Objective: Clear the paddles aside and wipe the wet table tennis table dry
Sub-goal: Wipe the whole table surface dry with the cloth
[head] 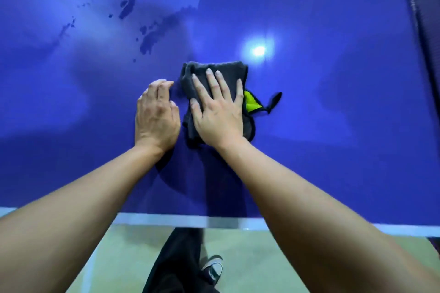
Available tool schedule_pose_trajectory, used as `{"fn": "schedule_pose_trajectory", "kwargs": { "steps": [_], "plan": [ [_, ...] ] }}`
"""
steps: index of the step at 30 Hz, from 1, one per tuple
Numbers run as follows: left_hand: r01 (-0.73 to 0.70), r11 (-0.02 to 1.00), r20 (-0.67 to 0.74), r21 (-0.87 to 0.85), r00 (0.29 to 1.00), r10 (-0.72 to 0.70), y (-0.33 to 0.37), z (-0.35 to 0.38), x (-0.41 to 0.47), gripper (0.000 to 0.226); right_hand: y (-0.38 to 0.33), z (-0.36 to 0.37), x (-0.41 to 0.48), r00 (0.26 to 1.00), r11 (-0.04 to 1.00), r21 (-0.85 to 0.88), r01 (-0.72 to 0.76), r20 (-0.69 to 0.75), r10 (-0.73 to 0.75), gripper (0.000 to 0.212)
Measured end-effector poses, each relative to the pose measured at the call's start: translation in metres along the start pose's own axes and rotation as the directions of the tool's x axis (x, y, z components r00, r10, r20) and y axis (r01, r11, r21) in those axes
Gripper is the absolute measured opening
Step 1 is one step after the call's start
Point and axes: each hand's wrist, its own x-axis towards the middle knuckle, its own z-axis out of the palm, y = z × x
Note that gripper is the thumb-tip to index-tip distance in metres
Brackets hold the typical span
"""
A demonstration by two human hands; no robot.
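- On the blue table tennis table (pixel 321 126), close to its near white-edged border, the right hand (pixel 217 112) lies flat with fingers spread on a folded dark grey cloth (pixel 214 71), pressing it to the surface rather than gripping it.
- A yellow-green patch and a small black loop of the cloth stick out from under the right hand's outer side.
- Just beside the cloth, to its left, the left hand (pixel 156 114) rests palm down on the bare table, fingers loosely curled and together, holding nothing.
- Beyond the hands, up and to the left, dark water patches (pixel 148 38) and scattered droplets lie on the surface, well apart from the cloth.
- A bright lamp reflection (pixel 258 50) glares on the table just past the cloth's far right corner.
- At the far right edge runs the net (pixel 419 19), blurred.
- Below the table's edge show a greenish floor (pixel 250 264), dark trousers and a black-and-white shoe (pixel 214 269).
- No paddles show in this view.
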Motion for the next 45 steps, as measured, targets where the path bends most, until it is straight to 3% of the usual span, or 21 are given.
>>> {"fn": "schedule_pose_trajectory", "kwargs": {
  "steps": [6, 11, 17, 31, 38, 45],
  "plan": [
    [0.076, 0.997, 0.037, 0.026, 0.996, -0.077, 0.000, -0.018, -0.075, 0.046, -0.023, -0.010, -0.144, 0.999, 0.999, 0.036, 0.038, 0.021, -0.039, 0.056],
    [0.109, 0.994, 0.045, 0.012, 0.993, -0.110, 0.019, -0.019, -0.079, 0.047, -0.017, -0.011, -0.163, 0.999, 0.997, 0.066, 0.039, 0.017, -0.040, 0.056],
    [0.050, 0.998, 0.029, -0.034, 0.998, -0.049, 0.040, -0.004, -0.033, 0.048, 0.019, -0.006, -0.083, 0.996, 0.994, 0.073, -0.077, -0.039, 0.080, 0.054],
    [-0.156, 0.987, 0.033, 0.030, 0.987, 0.155, 0.071, 0.050, 0.095, 0.044, 0.123, -0.027, 0.130, 0.980, 0.983, 0.016, -0.185, 0.070, 0.184, 0.061],
    [-0.284, 0.958, 0.052, 0.046, 0.958, 0.281, 0.129, 0.087, 0.128, 0.045, 0.184, -0.029, 0.225, 0.995, 0.995, 0.038, -0.093, 0.037, 0.091, 0.055],
    [-0.234, 0.968, 0.031, 0.088, 0.972, 0.232, 0.194, 0.124, 0.149, 0.047, 0.253, -0.040, 0.295, 0.998, 0.998, 0.050, 0.023, 0.051, -0.026, 0.052]
  ]
}}
